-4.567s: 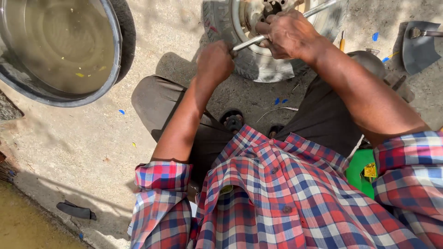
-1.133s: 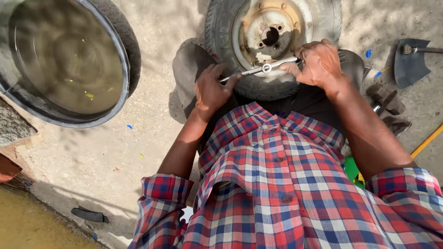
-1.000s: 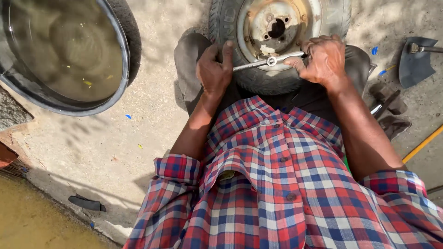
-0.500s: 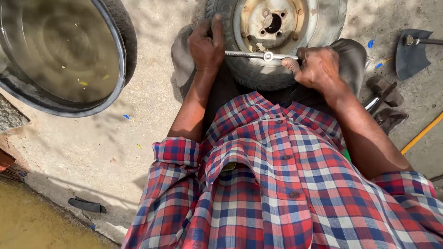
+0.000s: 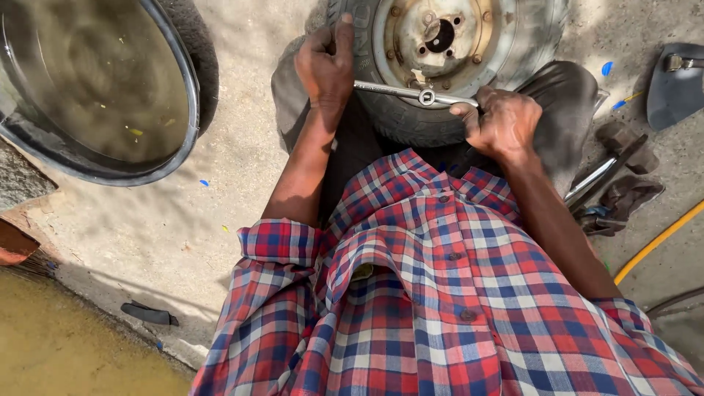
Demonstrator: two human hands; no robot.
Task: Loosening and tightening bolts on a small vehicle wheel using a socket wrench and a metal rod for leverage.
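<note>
1. Hands grip a steel wrench bar (image 5: 414, 94): left hand (image 5: 325, 66) closed over one end, right hand (image 5: 502, 121) clenched on the other.
2. Bar lies across a small tyre (image 5: 411, 121) with rusty rim (image 5: 438, 37).
3. Water-filled basin (image 5: 183, 81) sits well apart, left.

No packages, labels, signs or screens in view.

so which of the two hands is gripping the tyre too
The left hand: its fingers reach up over the tyre. The right hand grips only the wrench.
</note>
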